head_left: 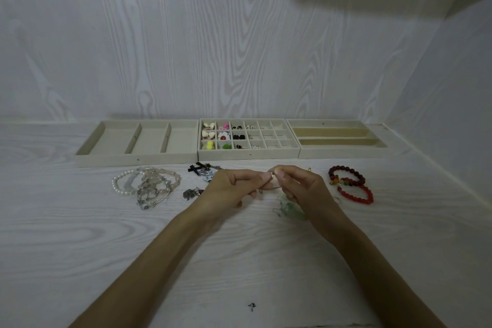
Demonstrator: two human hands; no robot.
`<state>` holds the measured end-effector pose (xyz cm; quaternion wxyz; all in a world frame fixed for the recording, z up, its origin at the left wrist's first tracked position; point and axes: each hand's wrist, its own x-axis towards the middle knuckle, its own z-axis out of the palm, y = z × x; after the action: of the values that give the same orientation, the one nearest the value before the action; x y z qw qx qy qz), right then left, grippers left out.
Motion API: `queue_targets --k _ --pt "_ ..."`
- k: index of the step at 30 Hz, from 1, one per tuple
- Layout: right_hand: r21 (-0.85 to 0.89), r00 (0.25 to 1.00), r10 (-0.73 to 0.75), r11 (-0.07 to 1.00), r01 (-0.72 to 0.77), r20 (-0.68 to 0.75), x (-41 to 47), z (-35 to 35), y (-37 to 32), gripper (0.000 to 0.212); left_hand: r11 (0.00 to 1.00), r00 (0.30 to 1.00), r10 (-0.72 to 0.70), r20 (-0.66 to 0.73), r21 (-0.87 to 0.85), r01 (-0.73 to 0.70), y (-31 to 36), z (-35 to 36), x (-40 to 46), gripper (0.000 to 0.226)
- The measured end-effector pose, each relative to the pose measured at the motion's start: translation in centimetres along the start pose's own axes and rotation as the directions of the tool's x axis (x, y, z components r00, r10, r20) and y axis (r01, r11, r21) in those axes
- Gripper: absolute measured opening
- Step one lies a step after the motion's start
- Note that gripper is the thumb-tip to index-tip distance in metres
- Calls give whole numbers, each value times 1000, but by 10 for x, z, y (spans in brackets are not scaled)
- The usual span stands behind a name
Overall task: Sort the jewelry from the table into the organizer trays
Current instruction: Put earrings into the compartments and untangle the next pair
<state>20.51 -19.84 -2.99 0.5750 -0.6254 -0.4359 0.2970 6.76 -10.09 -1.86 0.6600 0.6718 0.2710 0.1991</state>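
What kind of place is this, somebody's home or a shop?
Hard to say; probably a plain tabletop set up for sorting jewelry. Three beige organizer trays line a white wood-grain wall, bead bracelets lie loose, and both hands finger one small piece.

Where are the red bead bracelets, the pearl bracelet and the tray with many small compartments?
red bead bracelets (pixel 368 196): head view, on a red bead.
pearl bracelet (pixel 117 187): head view, on its left beads.
small-compartment tray (pixel 250 153): head view, front wall.

thin piece (pixel 271 184) pinched between both hands too small to identify.
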Motion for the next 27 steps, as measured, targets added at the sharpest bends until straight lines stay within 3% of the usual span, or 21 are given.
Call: queue_targets --k 4,7,10,14,19,24,27 --pt "-3 995 -49 999 49 -88 -3 3 -1 15 999 999 30 33 20 -30 0 0 -1 15" --pt "-129 970 -157 982 135 -185 0 4 5 12 996 994 88 -62 -3 -88 -3 3 0 14" --pt "-248 941 -275 943 224 -196 4 3 12 12 981 975 191 -117 -7 -193 -5 8 2 10" --pt "-274 938 -300 930 246 -175 7 -1 18 13 945 939 319 -130 123 -304 -13 7 6 8" --pt "-374 917 -376 876 305 -134 6 -3 20 19 861 908 405 -107 379 -340 -22 4 12 11" --pt "-346 914 -371 889 299 -163 24 -8 0 22 795 897 441 -34 478 -373 6 -2 29 13" --pt "-359 869 -437 869 341 -232 49 -17 -21 17 754 880 474 38 498 -428 32 -10 51 18"
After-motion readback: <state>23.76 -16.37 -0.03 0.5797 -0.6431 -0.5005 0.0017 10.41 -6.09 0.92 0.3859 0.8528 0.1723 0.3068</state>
